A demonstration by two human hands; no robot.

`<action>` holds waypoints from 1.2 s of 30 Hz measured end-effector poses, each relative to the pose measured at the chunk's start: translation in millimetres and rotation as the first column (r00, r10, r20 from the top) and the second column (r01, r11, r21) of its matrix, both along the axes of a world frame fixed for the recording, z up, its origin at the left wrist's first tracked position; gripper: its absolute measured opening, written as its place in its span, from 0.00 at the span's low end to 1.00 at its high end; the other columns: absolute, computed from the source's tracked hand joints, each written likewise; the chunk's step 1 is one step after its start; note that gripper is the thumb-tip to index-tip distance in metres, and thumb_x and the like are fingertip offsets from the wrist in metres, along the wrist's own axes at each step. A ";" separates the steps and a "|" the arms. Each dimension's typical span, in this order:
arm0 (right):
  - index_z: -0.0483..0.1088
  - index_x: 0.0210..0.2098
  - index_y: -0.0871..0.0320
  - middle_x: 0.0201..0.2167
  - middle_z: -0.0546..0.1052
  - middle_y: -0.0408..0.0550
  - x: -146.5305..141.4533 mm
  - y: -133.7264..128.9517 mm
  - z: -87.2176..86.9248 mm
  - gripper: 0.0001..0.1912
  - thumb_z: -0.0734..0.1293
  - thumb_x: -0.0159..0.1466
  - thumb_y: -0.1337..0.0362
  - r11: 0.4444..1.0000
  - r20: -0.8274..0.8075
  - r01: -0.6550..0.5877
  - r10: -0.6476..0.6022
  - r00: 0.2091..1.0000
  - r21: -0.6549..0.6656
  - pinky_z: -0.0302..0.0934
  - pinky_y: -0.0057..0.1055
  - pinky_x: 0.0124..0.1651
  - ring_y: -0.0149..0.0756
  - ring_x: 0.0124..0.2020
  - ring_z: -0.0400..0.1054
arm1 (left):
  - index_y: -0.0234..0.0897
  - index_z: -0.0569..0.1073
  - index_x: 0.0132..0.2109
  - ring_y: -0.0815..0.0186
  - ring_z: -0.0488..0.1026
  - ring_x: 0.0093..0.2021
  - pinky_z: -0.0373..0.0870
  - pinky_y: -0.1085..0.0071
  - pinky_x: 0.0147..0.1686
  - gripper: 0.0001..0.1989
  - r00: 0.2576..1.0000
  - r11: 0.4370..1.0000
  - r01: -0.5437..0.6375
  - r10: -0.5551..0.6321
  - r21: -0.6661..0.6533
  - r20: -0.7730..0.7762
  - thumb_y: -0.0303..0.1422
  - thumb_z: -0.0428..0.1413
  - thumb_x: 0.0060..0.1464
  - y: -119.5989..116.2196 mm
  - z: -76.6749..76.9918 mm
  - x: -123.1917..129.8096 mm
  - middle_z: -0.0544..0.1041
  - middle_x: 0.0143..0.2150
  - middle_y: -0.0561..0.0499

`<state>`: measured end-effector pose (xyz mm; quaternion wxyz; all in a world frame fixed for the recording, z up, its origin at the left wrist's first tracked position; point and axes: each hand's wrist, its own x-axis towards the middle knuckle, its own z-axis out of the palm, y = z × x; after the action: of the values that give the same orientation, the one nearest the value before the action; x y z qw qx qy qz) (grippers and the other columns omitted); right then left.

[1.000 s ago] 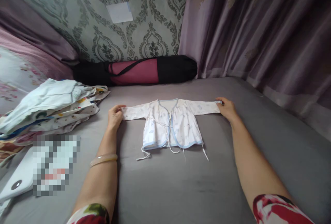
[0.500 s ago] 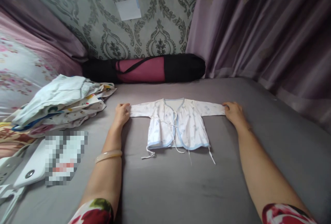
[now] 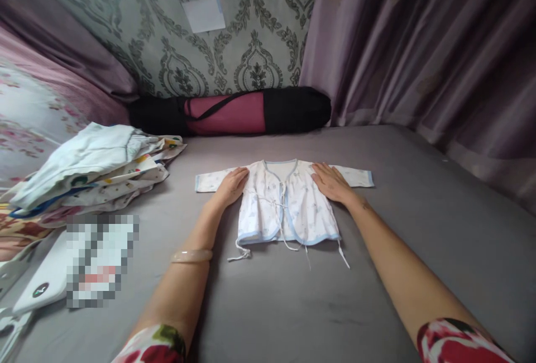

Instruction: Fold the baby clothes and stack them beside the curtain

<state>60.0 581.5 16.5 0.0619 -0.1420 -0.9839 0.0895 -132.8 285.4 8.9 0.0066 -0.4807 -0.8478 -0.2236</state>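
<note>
A small white baby jacket point(image 3: 262, 212) with blue trim and tie strings lies flat on the grey sheet, its sleeves spread out to both sides. My left hand point(image 3: 233, 185) rests on the left sleeve near the shoulder, fingers stretched out. Over the right shoulder and the top of that sleeve lies my right hand point(image 3: 333, 182), flat with its fingers extended. Both cuffs show beyond my hands. White strings trail from the hem and from the front opening.
A stack of folded baby clothes point(image 3: 87, 156) sits at the left, with a white device point(image 3: 48, 273) and a blurred-out item in front of it. Along the wall lies a black and pink long bag point(image 3: 226, 113). Purple curtains point(image 3: 402, 44) hang at the right.
My hands have let go of the sleeve ends and moved inward along the sleeves to the shoulders. The jacket stays in place.
</note>
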 end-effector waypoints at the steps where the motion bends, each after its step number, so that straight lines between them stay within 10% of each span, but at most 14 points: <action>1: 0.54 0.68 0.57 0.69 0.56 0.51 -0.1 -1.3 -2.8 0.29 0.46 0.71 0.55 1.000 0.036 0.007 -0.007 0.999 -0.008 0.41 0.50 0.68 0.46 0.70 0.45 | 0.37 0.68 0.60 0.57 0.61 0.64 0.55 0.59 0.63 0.23 0.999 0.998 -0.039 0.039 -0.047 0.004 0.38 0.39 0.66 -0.3 -1.6 1.7 0.67 0.63 0.42; 6: 0.50 0.69 0.52 0.70 0.51 0.49 7.6 5.5 -4.6 0.31 0.43 0.71 0.50 0.997 0.110 0.073 -0.071 0.991 -0.007 0.38 0.54 0.68 0.48 0.71 0.41 | 0.45 0.57 0.68 0.54 0.44 0.72 0.41 0.51 0.67 0.27 0.973 0.940 -0.220 0.229 -0.259 0.004 0.44 0.36 0.67 -7.6 1.4 8.5 0.52 0.72 0.48; 17: 0.60 0.65 0.57 0.66 0.58 0.62 35.9 40.8 -4.8 0.29 0.47 0.71 0.52 0.905 0.038 0.425 -0.426 0.904 0.034 0.35 0.67 0.63 0.59 0.66 0.49 | 0.43 0.55 0.69 0.52 0.44 0.72 0.41 0.45 0.66 0.29 0.936 0.892 -0.348 0.348 -0.289 -0.053 0.46 0.33 0.66 -4.1 4.3 11.3 0.51 0.72 0.44; 29: 0.59 0.64 0.62 0.66 0.57 0.68 42.0 45.3 11.3 0.29 0.58 0.68 0.55 0.913 0.045 0.398 -0.395 0.917 -0.093 0.43 0.58 0.63 0.58 0.66 0.50 | 0.26 0.64 0.62 0.45 0.52 0.68 0.47 0.49 0.63 0.24 0.876 0.879 -0.439 0.371 -0.189 -0.309 0.33 0.46 0.62 -0.1 37.3 49.2 0.55 0.68 0.28; 33: 0.65 0.59 0.65 0.60 0.66 0.67 38.3 20.4 35.0 0.23 0.61 0.65 0.66 0.925 -0.137 0.359 -0.374 0.917 -0.124 0.53 0.44 0.60 0.51 0.60 0.59 | 0.32 0.73 0.49 0.51 0.70 0.53 0.62 0.56 0.52 0.15 0.908 0.931 -0.363 0.344 -0.041 -0.240 0.30 0.46 0.61 3.6 64.0 93.4 0.73 0.52 0.36; 36: 0.73 0.44 0.64 0.43 0.78 0.58 25.6 -27.0 53.6 0.13 0.59 0.65 0.67 0.925 -0.103 0.222 -0.264 0.959 -0.308 0.64 0.31 0.45 0.40 0.43 0.72 | 0.36 0.75 0.40 0.60 0.73 0.42 0.66 0.65 0.44 0.12 0.991 0.993 -0.113 0.110 -0.039 -0.072 0.29 0.47 0.60 9.9 68.3 126.2 0.77 0.40 0.43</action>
<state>85.6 554.5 70.1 0.1208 -0.2639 -0.9274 0.2358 -6.6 295.3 77.2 0.0383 -0.4400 -0.8774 -0.1876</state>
